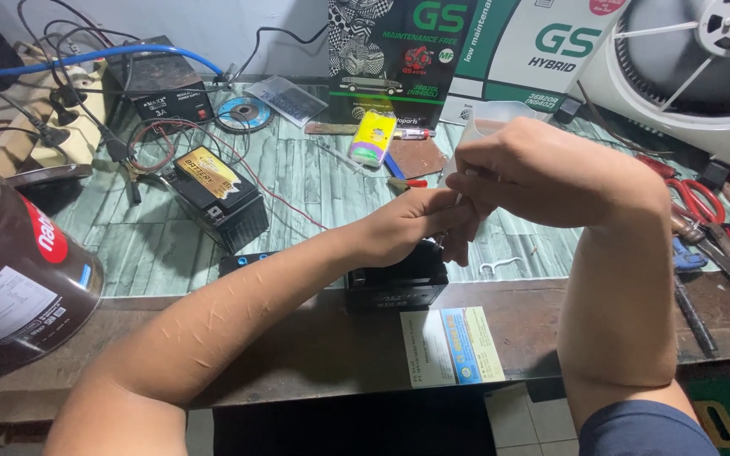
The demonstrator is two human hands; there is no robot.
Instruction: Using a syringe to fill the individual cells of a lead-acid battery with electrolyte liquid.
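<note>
Both of our hands meet over the near middle of the bench: our right hand [551, 173] is closed around a translucent plastic funnel [492, 118], tipped so its thin spout runs down between the fingers, and our left hand [407, 224] is curled, pinching at the spout's lower end, though the fingers hide exactly what it grips. Just below them, at the near edge, sits a small black battery [399, 279], mostly covered by our left wrist. We judge the funnel light, thin-walled and a little slippery, so it is best held by its wide body while the spout is only guided; the battery looks dense and rigid, a thing to take by its flat sides and keep upright. Left of it lies a second black battery with a yellow label [217, 194], with red and black leads [154, 139] trailing to a far-left charger box [162, 84]. Red-handled scissors [703, 203] lie to the right, and a yellow bottle [372, 137] stands farther back.
</note>
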